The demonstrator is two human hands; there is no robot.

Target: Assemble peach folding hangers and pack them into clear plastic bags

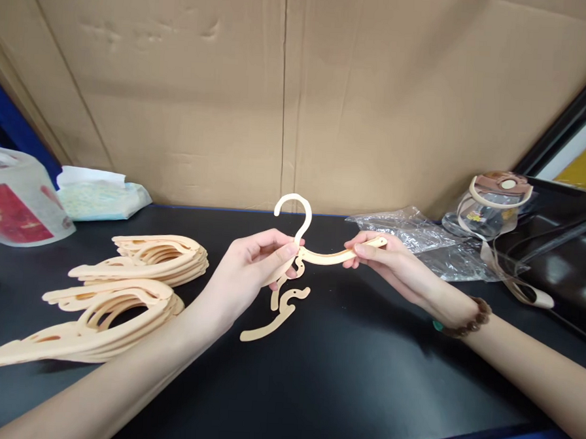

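Note:
Between both hands, above the black table, is a cream-coloured folding clothes hanger (325, 258) with its hook pointing up. My left hand (259, 260) pinches it just below the hook, and its fingers cover the middle and the left arm. At the end of the hanger's right arm, my right hand (372, 250) is closed around it with thumb and fingers. Below lies a loose curved hanger piece (274, 320) on the table. Another cream piece (276, 297) shows behind it, partly hidden by my left hand.
Two stacks of folded hangers, a rear stack (173, 259) and a front stack (85, 339), lie left on the black table (343, 379). Tissues (102, 200) and a tape roll (24, 195) stand behind. Clear plastic bags (414, 236) and a strapped bottle (495, 204) are right. Cardboard (206, 97) walls the back.

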